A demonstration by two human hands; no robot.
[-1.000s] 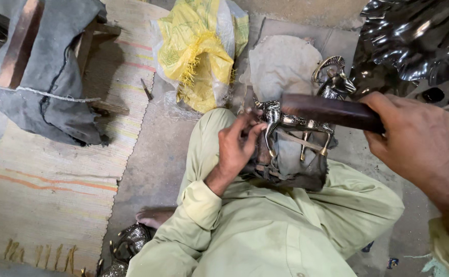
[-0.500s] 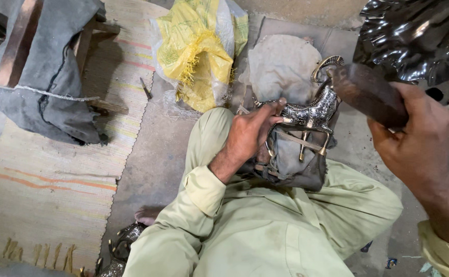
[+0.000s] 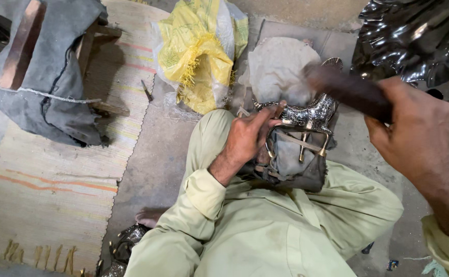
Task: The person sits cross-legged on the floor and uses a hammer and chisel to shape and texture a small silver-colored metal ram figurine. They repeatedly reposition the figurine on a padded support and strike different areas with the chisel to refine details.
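A shiny engraved metal horse figurine (image 3: 311, 115) lies pinched in the left hand (image 3: 250, 138); the right hand (image 3: 414, 133) grips a dark wooden handle (image 3: 347, 90).

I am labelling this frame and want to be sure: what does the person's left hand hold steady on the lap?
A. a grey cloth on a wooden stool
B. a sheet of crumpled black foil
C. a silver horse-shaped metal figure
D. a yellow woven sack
C: the left hand grips the engraved silver horse figure lying on a grey pad on the lap.
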